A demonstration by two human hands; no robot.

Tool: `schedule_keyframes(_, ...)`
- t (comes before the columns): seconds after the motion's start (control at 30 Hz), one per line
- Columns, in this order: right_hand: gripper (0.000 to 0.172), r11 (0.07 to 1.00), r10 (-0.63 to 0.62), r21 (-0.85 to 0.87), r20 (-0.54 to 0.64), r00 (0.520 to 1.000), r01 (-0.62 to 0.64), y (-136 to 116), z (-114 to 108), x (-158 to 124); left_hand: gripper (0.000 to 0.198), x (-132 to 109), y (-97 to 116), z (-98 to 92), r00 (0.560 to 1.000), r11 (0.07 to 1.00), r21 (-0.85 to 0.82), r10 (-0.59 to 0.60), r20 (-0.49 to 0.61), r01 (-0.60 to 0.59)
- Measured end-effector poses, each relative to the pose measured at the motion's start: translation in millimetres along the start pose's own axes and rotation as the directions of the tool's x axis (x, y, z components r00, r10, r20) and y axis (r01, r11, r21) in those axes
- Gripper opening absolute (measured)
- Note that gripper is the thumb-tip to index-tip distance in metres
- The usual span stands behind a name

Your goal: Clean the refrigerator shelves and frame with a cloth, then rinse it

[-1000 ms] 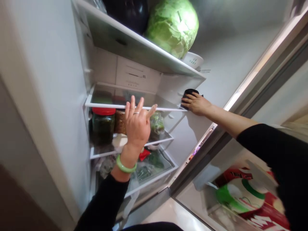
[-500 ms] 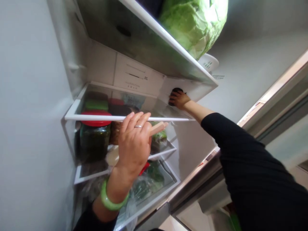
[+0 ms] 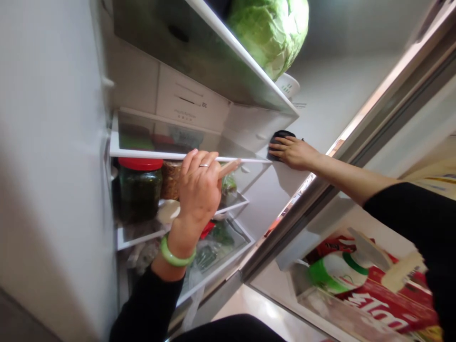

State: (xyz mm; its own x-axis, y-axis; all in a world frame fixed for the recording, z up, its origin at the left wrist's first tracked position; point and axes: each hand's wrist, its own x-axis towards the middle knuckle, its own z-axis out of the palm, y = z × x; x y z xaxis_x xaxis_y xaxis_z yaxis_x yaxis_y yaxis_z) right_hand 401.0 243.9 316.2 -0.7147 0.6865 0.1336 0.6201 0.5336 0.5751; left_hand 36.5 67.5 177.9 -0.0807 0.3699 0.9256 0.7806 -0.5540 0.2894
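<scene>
Black cloth (image 3: 277, 137) | right fingers (image 3: 281, 147) clamped over it, by side wall (image 3: 335, 90) | left fingers (image 3: 188, 162) hooked on shelf edge (image 3: 149, 155)

The bare left hand (image 3: 200, 192) is raised, back toward the camera, fingers bent forward and one digit pointing sideways, its black-sleeved left arm (image 3: 151, 297) rising from below. The bare right hand (image 3: 295, 153) reaches out, fingers spread, wrist nearly straight.

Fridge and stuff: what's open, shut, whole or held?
Fridge door: open.
Red-lidded jar: upright, lid on.
Cabbage: uncut where it shows.
Black thing: under the right hand.
Shelf above the jar: in place, left hand at its front edge.
Red package in the door: can't tell if it's open.
</scene>
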Motion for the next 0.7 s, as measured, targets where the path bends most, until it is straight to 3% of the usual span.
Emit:
schedule_keyframes(0.1,0.041,1.000,0.013,0.004,-0.015,1.000,-0.013,-1,-7,-27,0.027,0,0,-0.7,1.000,1.000,0.013,0.007,0.000,-0.007)
schedule_keyframes(0.2,0.043,0.999,0.002,-0.055,-0.002,1.000,-0.002,-3,-4,-16,0.024,-1,-1,-0.8,0.999,0.998,0.044,0.033,0.004,-0.034)
schedule_keyframes(0.4,0.045,0.985,0.013,-0.171,0.057,0.998,-0.003,-8,16,58,0.020,-1,-3,0.0,0.998,0.994,0.091,0.069,-0.011,-0.068)
schedule_keyframes(0.7,0.040,0.998,-0.018,-0.066,0.019,1.000,0.019,11,61,171,0.019,-1,-1,-2.3,0.997,0.983,0.168,0.065,0.038,-0.071)
